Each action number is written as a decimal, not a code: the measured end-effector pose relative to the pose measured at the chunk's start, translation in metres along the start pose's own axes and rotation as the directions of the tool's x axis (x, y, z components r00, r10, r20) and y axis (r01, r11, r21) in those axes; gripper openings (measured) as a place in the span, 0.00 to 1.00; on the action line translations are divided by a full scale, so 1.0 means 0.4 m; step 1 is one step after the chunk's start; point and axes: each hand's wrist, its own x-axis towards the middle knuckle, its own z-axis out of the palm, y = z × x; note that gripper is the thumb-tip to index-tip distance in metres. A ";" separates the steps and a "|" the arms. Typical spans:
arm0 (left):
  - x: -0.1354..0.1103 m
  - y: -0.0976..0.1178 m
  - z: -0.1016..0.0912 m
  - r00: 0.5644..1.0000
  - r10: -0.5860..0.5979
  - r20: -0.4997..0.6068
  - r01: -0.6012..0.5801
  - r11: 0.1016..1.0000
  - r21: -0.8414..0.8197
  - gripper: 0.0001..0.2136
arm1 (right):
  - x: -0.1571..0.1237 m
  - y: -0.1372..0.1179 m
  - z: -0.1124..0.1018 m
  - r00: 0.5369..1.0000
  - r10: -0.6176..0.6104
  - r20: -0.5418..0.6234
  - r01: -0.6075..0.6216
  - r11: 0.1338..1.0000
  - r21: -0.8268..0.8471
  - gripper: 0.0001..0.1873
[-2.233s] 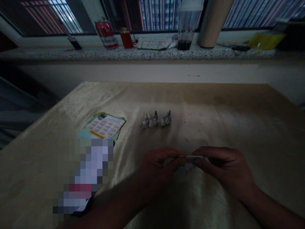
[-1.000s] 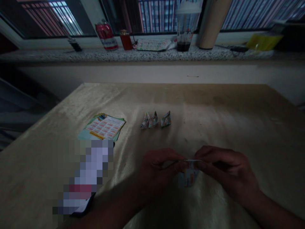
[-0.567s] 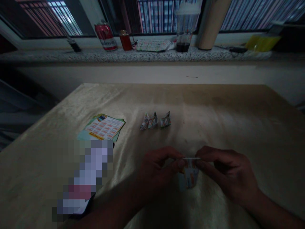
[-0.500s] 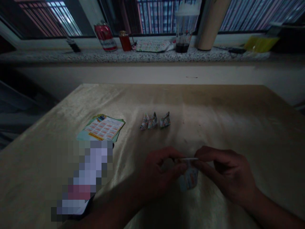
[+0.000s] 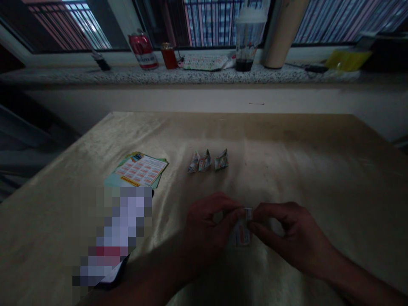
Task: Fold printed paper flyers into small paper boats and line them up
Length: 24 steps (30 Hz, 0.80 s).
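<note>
Between my hands, low over the table, is a small printed piece of paper [image 5: 242,236] with a folded upper edge. My left hand [image 5: 212,225] pinches that edge from the left, thumb against forefinger. From the right, my right hand [image 5: 285,231] pinches the same edge, its fingertips close to the left ones. Part of the paper is hidden behind the fingers. Farther back on the table stand three small folded paper shapes [image 5: 204,161] with pointed tips, two touching or nearly so and one a little apart to the right.
A stack of printed sheets [image 5: 140,170] lies at left, with a phone [image 5: 124,229], its screen blurred out, in front of it. On the stone windowsill [image 5: 197,77] stand a red can [image 5: 143,52], an orange-red jar [image 5: 168,56], a lidded cup [image 5: 248,42] with dark liquid and a tan cylinder [image 5: 282,38].
My hands have come closer together along the paper's edge, the right one shifting left. The paper has moved slightly left and its folded edge now tilts to show its printed face.
</note>
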 end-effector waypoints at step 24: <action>0.007 -0.021 0.002 0.944 -0.328 0.026 0.325 0.920 -0.219 0.10 | 0.010 0.029 -0.019 0.994 -0.070 -0.088 0.078 0.993 0.087 0.04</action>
